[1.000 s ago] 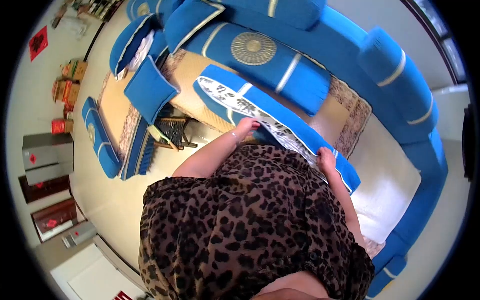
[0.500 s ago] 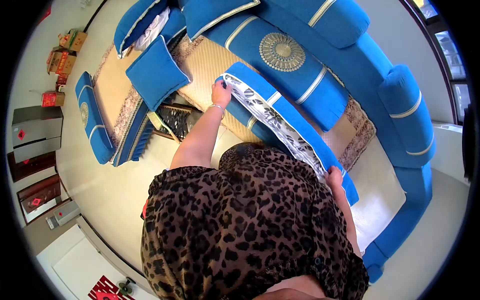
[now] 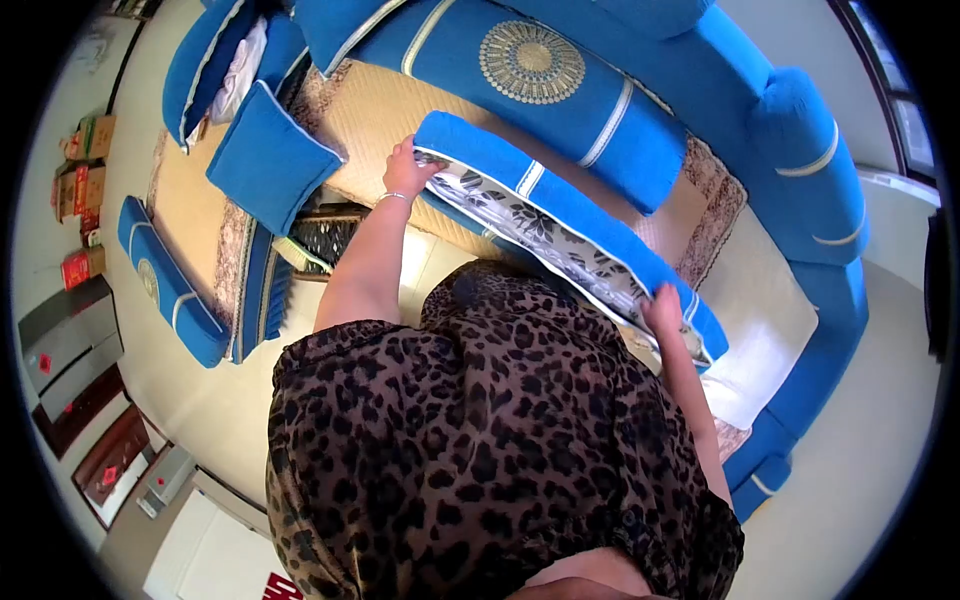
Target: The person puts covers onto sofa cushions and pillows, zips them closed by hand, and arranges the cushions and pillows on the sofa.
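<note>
A long blue sofa cushion (image 3: 592,228) with a pale trim band is held tilted in front of my body. Its side facing me shows a white and grey leaf-patterned lining (image 3: 525,220). My left hand (image 3: 407,170), with a bracelet at the wrist, grips the far left end, thumb on the patterned side. At the near right end, my right hand (image 3: 662,312) is closed on the cushion's edge; part of its fingers is hidden. Beyond lies another blue back cushion (image 3: 630,150) with a round gold emblem, resting on the beige quilted seat cover (image 3: 455,95).
The blue sofa (image 3: 735,110) curves around the back and right. A square blue pillow (image 3: 270,155) lies on the seat at left. A separate blue cushion (image 3: 172,280) stands farther left. Red and brown boxes (image 3: 80,190) line the left wall. A dark table (image 3: 325,240) sits low between the seats.
The view has shifted, so the room appears moved left. The cushion has tipped so more of its blue side shows at the left end, and my left hand has wrapped around that corner.
</note>
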A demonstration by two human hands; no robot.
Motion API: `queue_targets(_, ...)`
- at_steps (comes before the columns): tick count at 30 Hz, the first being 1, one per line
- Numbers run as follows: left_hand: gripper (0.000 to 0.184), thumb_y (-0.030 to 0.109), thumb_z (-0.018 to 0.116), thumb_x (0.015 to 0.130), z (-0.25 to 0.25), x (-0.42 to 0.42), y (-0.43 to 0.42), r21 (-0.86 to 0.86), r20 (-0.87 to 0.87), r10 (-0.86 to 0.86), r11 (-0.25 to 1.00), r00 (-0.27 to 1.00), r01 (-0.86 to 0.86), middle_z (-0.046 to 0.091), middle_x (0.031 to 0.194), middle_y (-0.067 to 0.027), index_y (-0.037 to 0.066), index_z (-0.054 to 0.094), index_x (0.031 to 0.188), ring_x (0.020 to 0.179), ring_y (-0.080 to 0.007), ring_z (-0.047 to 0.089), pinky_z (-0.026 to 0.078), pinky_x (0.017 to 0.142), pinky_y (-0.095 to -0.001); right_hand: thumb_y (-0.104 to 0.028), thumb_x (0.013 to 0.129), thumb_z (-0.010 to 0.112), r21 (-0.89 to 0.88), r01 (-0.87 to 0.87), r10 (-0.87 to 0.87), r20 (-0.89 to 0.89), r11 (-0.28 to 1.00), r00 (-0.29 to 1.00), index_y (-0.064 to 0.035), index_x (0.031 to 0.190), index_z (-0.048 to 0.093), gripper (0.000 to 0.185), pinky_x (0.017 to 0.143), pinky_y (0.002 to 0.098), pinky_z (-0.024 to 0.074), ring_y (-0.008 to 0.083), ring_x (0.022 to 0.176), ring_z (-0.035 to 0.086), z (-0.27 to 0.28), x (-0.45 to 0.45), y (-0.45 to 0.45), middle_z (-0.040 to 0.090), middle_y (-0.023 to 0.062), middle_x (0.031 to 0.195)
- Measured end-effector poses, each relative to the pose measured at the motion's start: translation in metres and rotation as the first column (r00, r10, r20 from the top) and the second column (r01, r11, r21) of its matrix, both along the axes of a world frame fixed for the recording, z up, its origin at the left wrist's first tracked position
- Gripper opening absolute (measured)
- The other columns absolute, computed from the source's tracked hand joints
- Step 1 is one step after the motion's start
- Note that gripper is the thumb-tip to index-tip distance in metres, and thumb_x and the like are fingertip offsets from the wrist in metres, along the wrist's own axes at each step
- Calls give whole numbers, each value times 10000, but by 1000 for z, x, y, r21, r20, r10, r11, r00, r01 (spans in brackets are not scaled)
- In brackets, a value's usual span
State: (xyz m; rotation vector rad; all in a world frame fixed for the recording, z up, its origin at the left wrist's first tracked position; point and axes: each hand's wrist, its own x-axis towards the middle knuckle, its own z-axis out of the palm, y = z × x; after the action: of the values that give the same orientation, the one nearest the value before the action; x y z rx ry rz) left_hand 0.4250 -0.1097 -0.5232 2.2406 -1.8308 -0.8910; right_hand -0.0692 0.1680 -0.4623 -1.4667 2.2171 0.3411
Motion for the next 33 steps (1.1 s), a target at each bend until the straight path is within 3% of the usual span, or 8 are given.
queue_targets(7, 728, 347, 792, 628, -17, 1, 6, -165, -27, -52, 985, 998, 47, 532, 1158, -145, 117, 468, 1238, 1060, -338, 516, 439, 885, -434, -176, 737, 641, -646, -311, 613, 313, 697, 725, -82, 1140, 527, 430, 900, 406, 436, 307, 1083, 511, -8, 201, -129, 519, 119, 1193)
queue_targets(10, 723, 337, 794, 643, -39, 12, 5, -264, -74, -154, 956, 985, 130, 544, 1111, -207, -8, 484, 1196, 1017, -349, 534, 427, 887, -419, -413, 887, 464, -349, -539, 625, 214, 766, 750, -144, 1340, 402, 530, 1023, 411, 322, 288, 1266, 357, -21, 230, -148, 340, 104, 1409)
queue_targets(12, 700, 330, 792, 654, -31, 11, 5, -279, -85, -183, 948, 980, 153, 543, 1099, -230, -34, 495, 1173, 1021, -355, 527, 420, 890, -416, -445, 888, 429, -251, -300, 389, 513, 920, 765, -165, 1364, 374, 555, 1062, 432, 261, 296, 1329, 264, -32, 205, -135, 302, 103, 1439)
queue_targets(14, 706, 332, 786, 668, -29, 10, 4, -268, -115, -193, 951, 974, 157, 540, 1100, -231, -44, 484, 1184, 1026, -357, 521, 418, 891, -415, -482, 876, 418, 7, -131, 119, 381, 991, 917, -176, 1378, 355, 592, 1097, 456, 175, 306, 1366, 176, -45, 162, -100, 266, 102, 1461)
queue_targets(17, 682, 294, 781, 677, -28, 8, 6, -299, -100, -207, 939, 973, 169, 540, 1104, -223, -37, 480, 1191, 1023, -357, 517, 409, 899, -417, -447, 789, 556, -344, -68, 57, -41, 936, 998, -106, 1374, 351, 708, 1099, 456, 145, 344, 1339, 217, -33, 74, -5, 237, 189, 1449)
queue_targets(21, 672, 253, 781, 680, -37, 11, 6, -321, -145, -245, 928, 959, 189, 534, 1113, -225, -33, 470, 1203, 1024, -358, 510, 399, 903, -416, -481, 824, 532, 36, 809, -789, -202, 586, 581, -61, 1366, 332, 714, 1009, 457, 319, 323, 1242, 397, 0, -24, 137, 370, 201, 1365)
queue_targets(26, 658, 201, 764, 722, -43, 24, 13, -244, -295, -212, 960, 932, 141, 491, 1190, -208, -49, 437, 1235, 1078, -324, 487, 371, 944, -401, -310, 722, 704, -530, 730, -900, -197, 431, 389, -71, 1319, 382, 719, 993, 472, 340, 340, 1199, 417, 5, -84, 150, 408, 181, 1316)
queue_targets(33, 518, 226, 659, 835, -21, 53, 40, -196, -135, -343, 929, 930, 314, 521, 1156, -207, -66, 451, 1210, 1077, -327, 487, 355, 953, -392, -178, 759, 607, -403, 678, -785, -396, 615, 476, -201, 1221, 513, 472, 928, 452, 390, 307, 1152, 465, 2, -115, 142, 527, 114, 1205)
